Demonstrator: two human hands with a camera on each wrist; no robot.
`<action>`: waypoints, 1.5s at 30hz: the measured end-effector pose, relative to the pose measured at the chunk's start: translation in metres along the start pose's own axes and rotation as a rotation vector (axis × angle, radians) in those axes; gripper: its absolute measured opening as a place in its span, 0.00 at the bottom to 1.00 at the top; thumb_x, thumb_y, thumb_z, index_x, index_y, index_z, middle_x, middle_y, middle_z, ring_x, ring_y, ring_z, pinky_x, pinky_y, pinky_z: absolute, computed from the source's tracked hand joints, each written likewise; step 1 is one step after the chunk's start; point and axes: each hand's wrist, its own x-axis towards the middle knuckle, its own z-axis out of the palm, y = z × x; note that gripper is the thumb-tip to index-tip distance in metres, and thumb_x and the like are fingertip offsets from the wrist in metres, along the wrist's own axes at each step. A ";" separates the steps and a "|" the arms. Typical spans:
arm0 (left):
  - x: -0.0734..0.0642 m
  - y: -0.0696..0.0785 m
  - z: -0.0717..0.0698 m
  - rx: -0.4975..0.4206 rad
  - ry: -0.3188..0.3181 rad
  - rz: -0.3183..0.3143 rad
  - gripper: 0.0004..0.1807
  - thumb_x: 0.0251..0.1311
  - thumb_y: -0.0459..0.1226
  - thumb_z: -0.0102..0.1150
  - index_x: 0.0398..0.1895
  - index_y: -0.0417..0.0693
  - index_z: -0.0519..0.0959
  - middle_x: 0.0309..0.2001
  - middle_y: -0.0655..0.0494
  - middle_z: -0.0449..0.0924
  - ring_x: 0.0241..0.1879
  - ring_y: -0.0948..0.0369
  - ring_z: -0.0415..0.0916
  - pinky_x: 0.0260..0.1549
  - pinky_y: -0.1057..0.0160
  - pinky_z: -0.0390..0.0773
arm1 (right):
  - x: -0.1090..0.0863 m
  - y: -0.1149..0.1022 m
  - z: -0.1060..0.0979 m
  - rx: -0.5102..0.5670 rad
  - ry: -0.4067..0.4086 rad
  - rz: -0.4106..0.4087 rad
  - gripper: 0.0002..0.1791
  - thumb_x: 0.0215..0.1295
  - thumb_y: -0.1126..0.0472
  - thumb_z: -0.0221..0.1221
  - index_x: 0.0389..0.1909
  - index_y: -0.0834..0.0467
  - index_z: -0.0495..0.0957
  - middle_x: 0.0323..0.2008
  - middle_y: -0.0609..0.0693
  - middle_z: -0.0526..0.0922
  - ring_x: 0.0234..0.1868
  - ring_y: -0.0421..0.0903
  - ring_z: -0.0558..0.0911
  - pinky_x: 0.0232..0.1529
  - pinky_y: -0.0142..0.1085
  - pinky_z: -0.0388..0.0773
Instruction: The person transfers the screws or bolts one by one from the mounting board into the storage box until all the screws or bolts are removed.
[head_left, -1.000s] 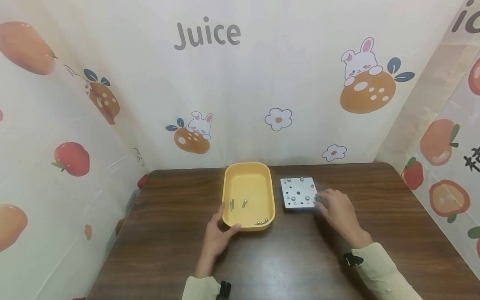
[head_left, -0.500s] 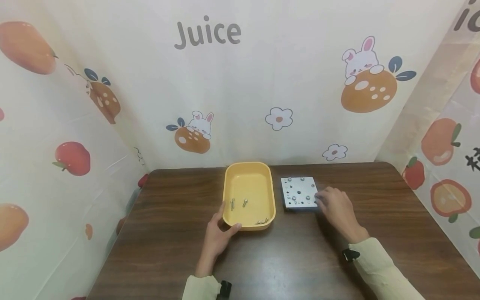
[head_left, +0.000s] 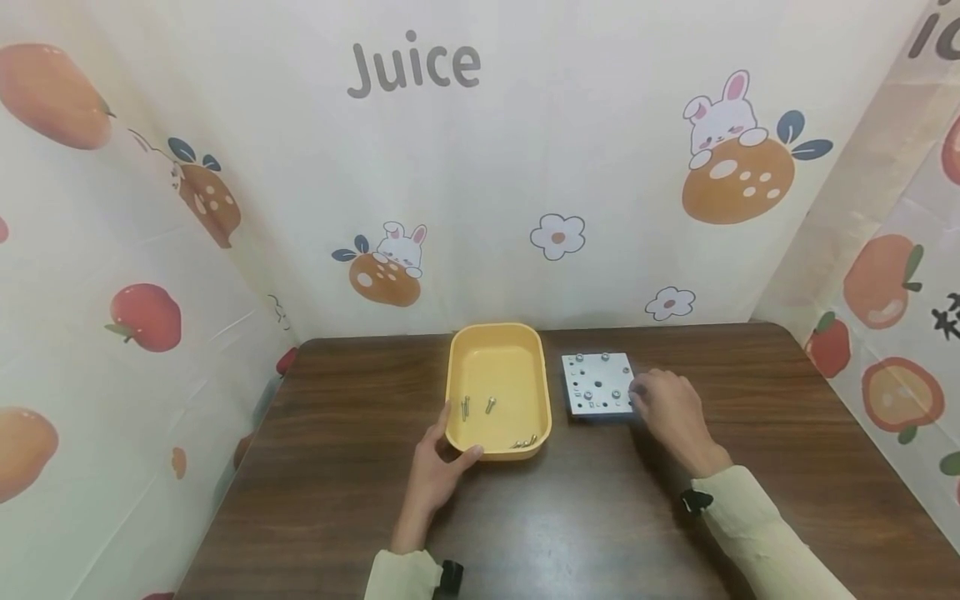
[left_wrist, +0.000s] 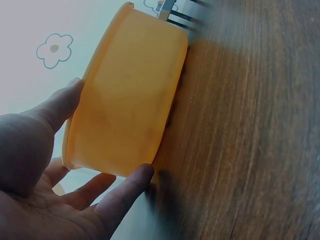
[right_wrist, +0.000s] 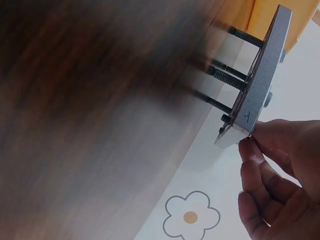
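Observation:
My left hand (head_left: 435,477) holds the yellow tray (head_left: 500,455) at its near left corner. The thumb presses the near rim, and the other fingers wrap the left side. Several silver screws (head_left: 491,405) lie inside the tray. Right of it stands a light metal plate (head_left: 597,384) drilled with holes, several screw heads showing on top. Threaded shanks (right_wrist: 229,79) stick out below the plate in the right wrist view. My right hand (head_left: 671,417) is at the plate's near right corner, thumb and index finger pinching a screw there; the fingertips hide its head.
Brown wooden table (head_left: 540,533) carries both things. A white curtain (head_left: 487,183) printed with fruit, rabbits and flowers rises behind the table's back edge and along both sides. The tray and plate stand close together, with a narrow strip of table between them.
The right hand's fingers and wrist have turned slightly at the plate's corner, covering the screw more. The left hand, tray and plate stay in place.

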 end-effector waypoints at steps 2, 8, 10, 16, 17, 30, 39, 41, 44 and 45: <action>0.000 0.000 0.000 0.001 0.001 -0.001 0.52 0.58 0.41 0.79 0.83 0.47 0.61 0.74 0.33 0.69 0.73 0.36 0.69 0.72 0.35 0.66 | 0.001 0.000 0.001 -0.006 0.006 -0.015 0.03 0.64 0.71 0.68 0.37 0.67 0.87 0.35 0.62 0.87 0.38 0.61 0.83 0.46 0.60 0.79; 0.001 0.000 -0.001 0.003 -0.003 -0.007 0.51 0.58 0.41 0.79 0.83 0.48 0.61 0.74 0.34 0.69 0.73 0.36 0.68 0.72 0.35 0.66 | 0.004 0.004 0.003 0.001 -0.001 -0.040 0.03 0.63 0.72 0.67 0.37 0.66 0.87 0.35 0.62 0.87 0.38 0.60 0.83 0.45 0.59 0.81; 0.001 0.000 -0.001 0.003 -0.003 -0.006 0.51 0.58 0.41 0.79 0.83 0.49 0.61 0.74 0.34 0.69 0.73 0.36 0.68 0.72 0.35 0.66 | 0.005 0.005 0.004 0.003 0.004 -0.060 0.04 0.62 0.73 0.67 0.37 0.66 0.87 0.35 0.61 0.87 0.38 0.60 0.83 0.45 0.59 0.81; 0.003 -0.001 -0.002 0.005 0.001 0.007 0.52 0.58 0.42 0.78 0.83 0.49 0.61 0.73 0.34 0.70 0.72 0.37 0.69 0.71 0.35 0.67 | 0.008 0.008 0.005 0.012 0.034 -0.115 0.04 0.60 0.74 0.67 0.36 0.66 0.87 0.34 0.60 0.87 0.37 0.60 0.83 0.43 0.57 0.81; 0.003 -0.001 -0.002 0.007 0.001 0.008 0.52 0.58 0.41 0.78 0.83 0.49 0.61 0.73 0.34 0.70 0.72 0.37 0.69 0.71 0.35 0.67 | 0.007 0.008 0.004 0.018 0.032 -0.112 0.04 0.60 0.74 0.67 0.36 0.66 0.87 0.34 0.60 0.87 0.37 0.59 0.83 0.43 0.57 0.81; 0.000 0.003 -0.002 -0.012 0.000 -0.003 0.53 0.58 0.39 0.79 0.84 0.48 0.60 0.74 0.32 0.68 0.74 0.35 0.65 0.73 0.34 0.63 | 0.008 0.012 0.005 0.033 0.018 -0.133 0.04 0.60 0.74 0.67 0.34 0.64 0.85 0.32 0.57 0.85 0.34 0.56 0.83 0.38 0.54 0.83; 0.000 0.002 -0.001 -0.005 0.006 -0.021 0.52 0.57 0.40 0.79 0.84 0.49 0.61 0.75 0.33 0.67 0.75 0.35 0.63 0.73 0.33 0.62 | 0.009 0.012 0.001 0.055 -0.041 -0.129 0.05 0.60 0.74 0.66 0.35 0.63 0.84 0.32 0.54 0.84 0.34 0.52 0.82 0.37 0.51 0.82; 0.000 0.002 0.000 -0.004 0.004 -0.024 0.52 0.57 0.40 0.79 0.84 0.49 0.61 0.75 0.33 0.67 0.76 0.35 0.63 0.73 0.33 0.62 | 0.010 0.013 0.001 0.062 -0.033 -0.155 0.06 0.59 0.75 0.67 0.35 0.63 0.84 0.32 0.53 0.83 0.34 0.52 0.81 0.37 0.50 0.82; 0.000 0.001 0.000 -0.006 0.002 -0.021 0.52 0.58 0.40 0.79 0.84 0.50 0.61 0.75 0.33 0.68 0.75 0.35 0.63 0.73 0.33 0.62 | 0.010 0.014 0.001 0.067 -0.015 -0.189 0.07 0.58 0.75 0.68 0.35 0.63 0.84 0.32 0.54 0.84 0.34 0.53 0.82 0.38 0.51 0.83; 0.000 0.001 0.000 -0.005 0.002 -0.020 0.52 0.58 0.40 0.79 0.84 0.50 0.61 0.75 0.33 0.68 0.75 0.35 0.64 0.73 0.33 0.62 | 0.009 0.015 0.000 0.065 -0.015 -0.192 0.07 0.58 0.75 0.68 0.35 0.63 0.84 0.32 0.54 0.84 0.35 0.53 0.83 0.38 0.51 0.83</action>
